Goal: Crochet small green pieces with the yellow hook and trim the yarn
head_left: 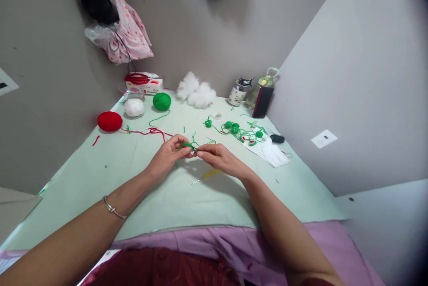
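Note:
Over the middle of the table my left hand [174, 150] pinches a small piece of green yarn work [187, 145], with loose green strands sticking up from it. My right hand [216, 156] is closed at the same piece, its thumb and forefinger pressed together at the right end. What exactly lies between the right fingertips is too small to make out. Below the hands a crochet hook with a yellow handle [210, 173] lies on the table. A red yarn strand [150, 132] runs from the red yarn ball [109, 121] toward my left hand.
At the back left sit a green yarn ball [162, 101], a white yarn ball [134, 107] and a tissue box [154, 84]. White stuffing [196, 91] lies at the back. Small green crocheted balls [235, 128], a phone [263, 102], a bottle [266, 80] and white tissue [267, 151] are on the right.

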Motion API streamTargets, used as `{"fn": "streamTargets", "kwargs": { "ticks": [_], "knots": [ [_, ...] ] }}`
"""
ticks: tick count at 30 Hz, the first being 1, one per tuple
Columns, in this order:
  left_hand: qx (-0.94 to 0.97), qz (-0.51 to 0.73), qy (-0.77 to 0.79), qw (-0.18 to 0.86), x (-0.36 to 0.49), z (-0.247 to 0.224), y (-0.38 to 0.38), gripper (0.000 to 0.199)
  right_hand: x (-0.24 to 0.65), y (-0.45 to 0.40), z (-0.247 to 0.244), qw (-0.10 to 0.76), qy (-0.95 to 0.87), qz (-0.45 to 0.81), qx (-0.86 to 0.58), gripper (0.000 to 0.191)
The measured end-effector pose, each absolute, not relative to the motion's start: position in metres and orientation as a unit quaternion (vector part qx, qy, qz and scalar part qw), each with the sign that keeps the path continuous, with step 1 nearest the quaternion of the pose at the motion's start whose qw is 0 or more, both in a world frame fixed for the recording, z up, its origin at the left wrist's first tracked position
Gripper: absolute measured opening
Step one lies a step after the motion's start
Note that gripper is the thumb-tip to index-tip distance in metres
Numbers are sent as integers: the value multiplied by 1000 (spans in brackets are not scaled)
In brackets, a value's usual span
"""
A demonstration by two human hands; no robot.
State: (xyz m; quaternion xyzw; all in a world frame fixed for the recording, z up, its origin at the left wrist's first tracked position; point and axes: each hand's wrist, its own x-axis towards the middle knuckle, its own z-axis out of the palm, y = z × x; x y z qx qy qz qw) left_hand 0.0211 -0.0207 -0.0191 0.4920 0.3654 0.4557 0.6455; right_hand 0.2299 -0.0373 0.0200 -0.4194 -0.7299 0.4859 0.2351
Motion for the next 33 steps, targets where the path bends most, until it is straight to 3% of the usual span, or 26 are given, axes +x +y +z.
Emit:
{"fn": "streamTargets", "kwargs": {
  "ticks": [23,29,33],
  "knots": [
    [546,402,370,635,23,-22,-22,31,227,-36,19,257,-742,434,-441,39],
    [601,419,427,530,3,-10,-5,31,253,-32,32,241,-750,402,-467,44],
    [648,430,513,364,-29,-1,15,31,262,-30,30,104,-793,341,-494,47]
  ]
}}
